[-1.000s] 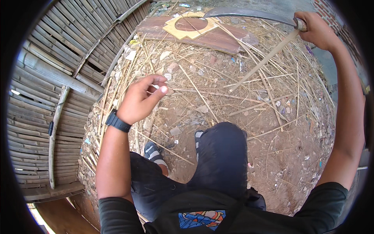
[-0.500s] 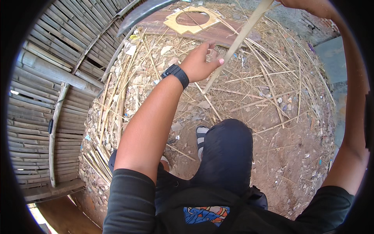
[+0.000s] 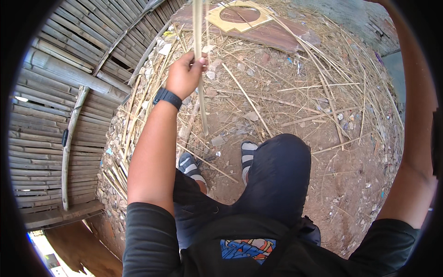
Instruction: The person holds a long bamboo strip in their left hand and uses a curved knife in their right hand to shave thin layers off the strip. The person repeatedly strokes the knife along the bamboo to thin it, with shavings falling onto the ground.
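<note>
With left hand (image 3: 183, 77) curled nearly closed, pinching a blurred pale strip (image 3: 197, 27) between thumb and fingers, holding it roughly upright above the littered ground (image 3: 344, 184). Extending right arm (image 3: 417, 115) upward, with right hand out of view; cannot tell its grip.

The bamboo strip (image 3: 198, 32) is blurred, its upper end cut off by the top edge. It partly hides the left hand's (image 3: 182, 77) fingers. The right forearm (image 3: 417, 97) runs past that edge, its hand cut off.

A round-holed yellow panel (image 3: 228, 27) lies on a brown board (image 3: 291, 39) near a slatted wall (image 3: 40, 131).
</note>
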Demonstrator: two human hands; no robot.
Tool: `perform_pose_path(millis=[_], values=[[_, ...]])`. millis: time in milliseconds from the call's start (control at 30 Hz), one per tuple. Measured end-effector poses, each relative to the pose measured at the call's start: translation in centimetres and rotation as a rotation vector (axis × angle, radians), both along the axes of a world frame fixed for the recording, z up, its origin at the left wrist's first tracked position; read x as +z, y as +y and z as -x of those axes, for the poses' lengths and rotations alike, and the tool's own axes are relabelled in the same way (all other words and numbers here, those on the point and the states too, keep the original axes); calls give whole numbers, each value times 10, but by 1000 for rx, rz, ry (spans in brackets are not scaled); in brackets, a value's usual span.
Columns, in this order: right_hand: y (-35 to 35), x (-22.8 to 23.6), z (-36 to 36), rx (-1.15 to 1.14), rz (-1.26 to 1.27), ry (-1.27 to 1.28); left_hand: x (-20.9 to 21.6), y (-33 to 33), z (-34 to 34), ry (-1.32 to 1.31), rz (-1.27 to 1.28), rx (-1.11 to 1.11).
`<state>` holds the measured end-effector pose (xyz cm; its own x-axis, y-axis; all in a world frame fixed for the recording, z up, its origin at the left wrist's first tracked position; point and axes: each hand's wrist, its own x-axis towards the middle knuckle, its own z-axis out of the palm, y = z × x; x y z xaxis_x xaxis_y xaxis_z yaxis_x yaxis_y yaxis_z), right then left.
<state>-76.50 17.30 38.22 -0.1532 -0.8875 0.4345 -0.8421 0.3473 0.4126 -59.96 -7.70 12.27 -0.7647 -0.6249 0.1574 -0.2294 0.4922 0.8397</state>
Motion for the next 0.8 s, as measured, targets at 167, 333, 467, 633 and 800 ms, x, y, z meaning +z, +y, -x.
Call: perform_pose_path(millis=[167,333,467,633,800], values=[[-11,-7,14,-128,-60,-238,-35,-46,-72,330,-75,262],[-35,-58,42,-153,-107,-475,-46,-44,-112,343,76,465],[-72,-144,57,-39,-10,-690,-50,-68,-142,649,-42,499],[-112,-193,3,-76,-90,-866,-27,-59,-158,771,-146,533],[-167,-292,-70,-188,-52,-1369,-14,-61,-184,916,-173,580]])
